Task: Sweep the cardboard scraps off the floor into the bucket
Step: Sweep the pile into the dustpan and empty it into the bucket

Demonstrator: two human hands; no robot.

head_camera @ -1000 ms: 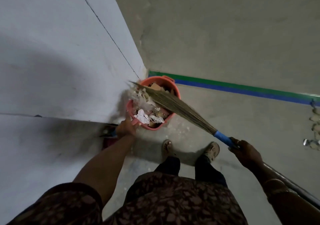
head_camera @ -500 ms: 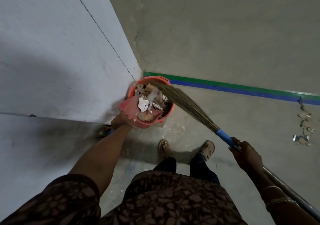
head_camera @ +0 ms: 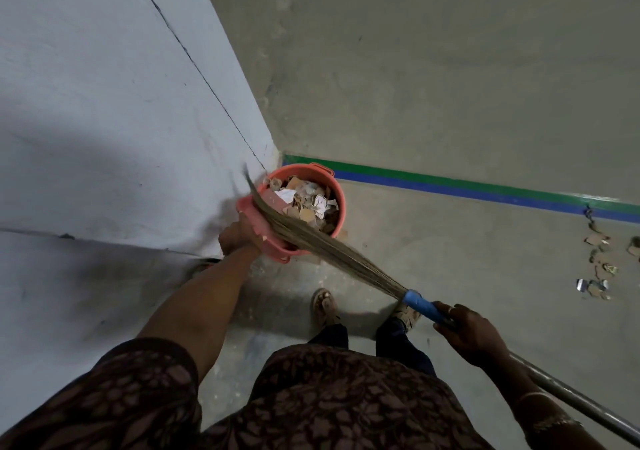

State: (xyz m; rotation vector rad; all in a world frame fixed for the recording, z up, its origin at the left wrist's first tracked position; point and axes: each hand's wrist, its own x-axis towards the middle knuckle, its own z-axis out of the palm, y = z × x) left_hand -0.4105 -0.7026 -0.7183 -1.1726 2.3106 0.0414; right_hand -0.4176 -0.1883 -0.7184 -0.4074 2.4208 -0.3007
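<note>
**Position.** The orange bucket [head_camera: 341,207] stands on the concrete floor [head_camera: 450,259], tight against the white wall [head_camera: 121,120] on its left side. A green and blue stripe [head_camera: 467,186] runs from behind the bucket off to the right. Whether the grey surface past the stripe is wall or floor cannot be told. The bucket is filled almost to its rim with cardboard scraps [head_camera: 301,207] and crumpled white paper.

**Hands.** The left hand [head_camera: 235,236] is clamped on a pink dustpan [head_camera: 250,219], which is tipped over the bucket's near-left rim with its front edge inside. The right hand [head_camera: 471,335] is wrapped round the handle of the broom [head_camera: 311,238], just behind the blue collar [head_camera: 422,302]. The metal shaft [head_camera: 571,397] runs back past the wrist. The hands are well apart. The bristles slant up across the dustpan and the bucket's near-left rim, and their tips reach the wall.

**Room to move.** The wall closes in the bucket's left side. To the bucket's right the floor lies open as far as a loose trail of scraps [head_camera: 599,266], which starts at the stripe and is well apart from the bucket. A few small pieces [head_camera: 343,233] lie just beside the bucket's base. The person's sandalled feet [head_camera: 325,306] stand near the bucket on its near side, one of them under the broom's collar.
</note>
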